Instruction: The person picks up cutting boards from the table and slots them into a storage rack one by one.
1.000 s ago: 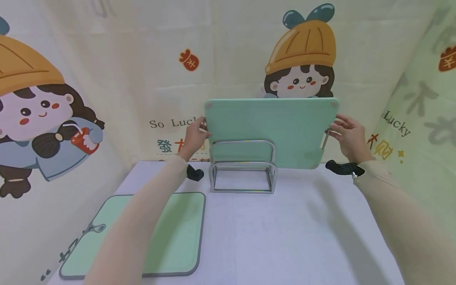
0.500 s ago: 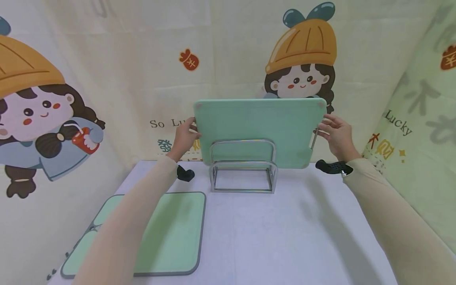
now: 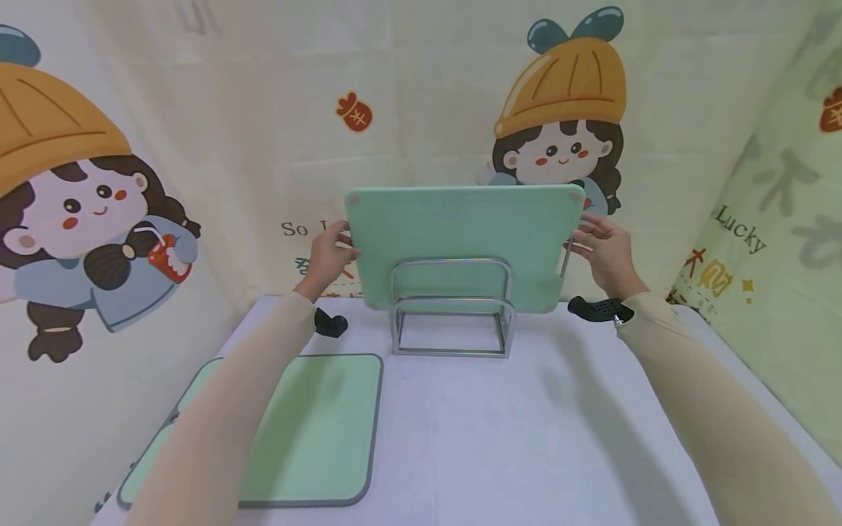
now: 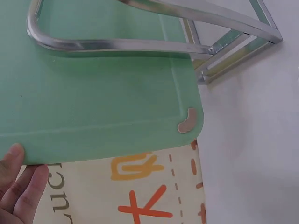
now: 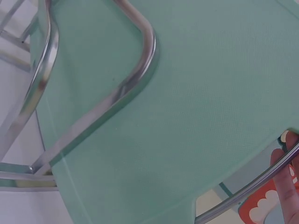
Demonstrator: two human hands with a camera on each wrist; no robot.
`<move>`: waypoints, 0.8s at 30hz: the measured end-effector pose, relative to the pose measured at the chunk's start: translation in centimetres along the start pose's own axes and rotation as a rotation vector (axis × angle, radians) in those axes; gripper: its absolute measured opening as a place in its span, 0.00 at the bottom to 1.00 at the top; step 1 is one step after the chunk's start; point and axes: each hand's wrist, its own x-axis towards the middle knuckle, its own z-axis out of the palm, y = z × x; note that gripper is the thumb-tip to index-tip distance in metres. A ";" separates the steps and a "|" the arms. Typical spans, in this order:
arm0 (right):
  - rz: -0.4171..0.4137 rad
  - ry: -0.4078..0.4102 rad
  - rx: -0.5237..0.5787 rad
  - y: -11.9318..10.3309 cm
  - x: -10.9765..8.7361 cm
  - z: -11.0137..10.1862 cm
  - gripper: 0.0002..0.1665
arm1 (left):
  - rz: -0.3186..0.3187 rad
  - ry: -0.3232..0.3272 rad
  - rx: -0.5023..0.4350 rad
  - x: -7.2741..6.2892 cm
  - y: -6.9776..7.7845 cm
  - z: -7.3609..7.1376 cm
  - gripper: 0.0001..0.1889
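A light green cutting board [image 3: 460, 226] stands upright on its long edge at the silver metal rack [image 3: 452, 300], behind its two front loops. My left hand [image 3: 327, 252] pinches the board's left edge, thumb on the near face, as the left wrist view shows. On the right side, my right hand [image 3: 607, 252] grips the edge by the metal handle [image 5: 261, 181], with fingers passing behind that bar. A small brownish pad [image 4: 188, 121] marks the board's lower left corner. The board reaches past the rack on both sides.
A second green board [image 3: 322, 416] with a grey rim lies flat at the front left, partly covered by my left sleeve [image 3: 224, 409]. White cloth [image 3: 460, 438] covers the table. A printed curtain [image 3: 434, 88] hangs close behind the rack.
Both hands have slid the upright board to the left through the rack, which stays in place. The board now extends on either side of the rack more evenly.
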 end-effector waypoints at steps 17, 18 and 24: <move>0.032 -0.003 -0.120 0.9 0.4 1.6 0.22 | -0.038 0.002 -0.222 -1.0 -1.3 -2.3 0.24; 0.037 -0.002 -0.117 0.9 0.4 1.7 0.22 | -0.041 -0.003 -0.239 -1.2 -1.0 -2.4 0.23; 0.059 0.002 -0.163 1.4 0.4 1.9 0.24 | -0.040 -0.033 -0.260 -1.9 -0.6 -2.8 0.23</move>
